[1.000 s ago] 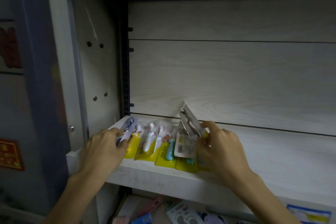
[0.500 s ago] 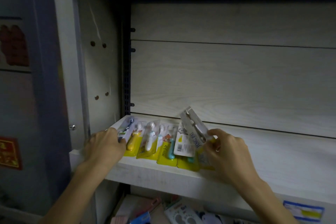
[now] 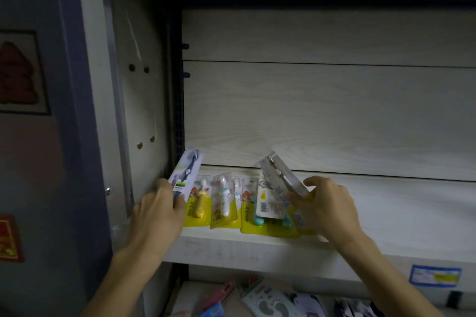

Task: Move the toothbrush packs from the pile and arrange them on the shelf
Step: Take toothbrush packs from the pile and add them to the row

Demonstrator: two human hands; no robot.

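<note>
- While a row of toothbrush packs already lies flat along the near left part of the shelf, two more packs are in the hands and not yet set down.
- The row consists of several yellow-backed packs laid side by side, overlapping slightly, with their lower ends close to the near edge; the exact count cannot be read at the right end, where packs overlap.
- The left hand grips a dark toothbrush pack between thumb and curled fingers, holding it tilted at the far left end of the row, against the side panel.
- The right hand pinches a white pack by its lower part, raised at a slant above the right end of the row.
- Another white-labelled pack rests on top of the yellow ones, just beside the right hand.
- Judged progress: the arrangement is begun but far from finished, since the shelf to the right of the row is bare.
- Further packs lie in a loose pile on the lower level, below the shelf; these appear to be the remaining stock to move.
- A blue price label sits on the near shelf edge, far right.
</note>
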